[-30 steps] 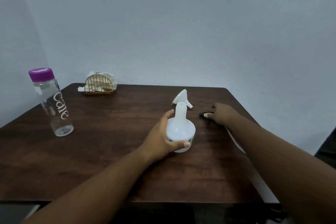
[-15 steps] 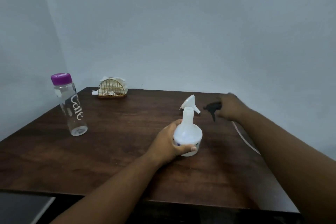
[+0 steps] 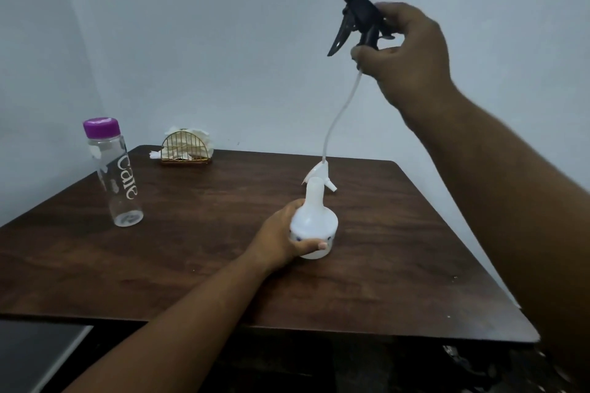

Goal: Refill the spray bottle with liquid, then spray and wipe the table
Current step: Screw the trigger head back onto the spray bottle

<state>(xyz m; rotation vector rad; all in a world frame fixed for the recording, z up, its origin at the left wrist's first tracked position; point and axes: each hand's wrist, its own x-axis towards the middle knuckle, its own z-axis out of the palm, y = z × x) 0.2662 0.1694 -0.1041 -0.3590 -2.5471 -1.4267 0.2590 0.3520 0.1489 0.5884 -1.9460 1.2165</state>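
Above the dark wooden tabletop (image 3: 198, 265) the right hand (image 3: 412, 54) grasps the black trigger head (image 3: 357, 17), its tube (image 3: 338, 112) dangling — the left hand (image 3: 281, 239) clasps the open spray bottle (image 3: 314, 220). The refill seems done; next, the tube must enter the neck. A water bottle (image 3: 113, 172), funnel (image 3: 321, 174) and napkin holder (image 3: 186, 147) stand before a pale wall.
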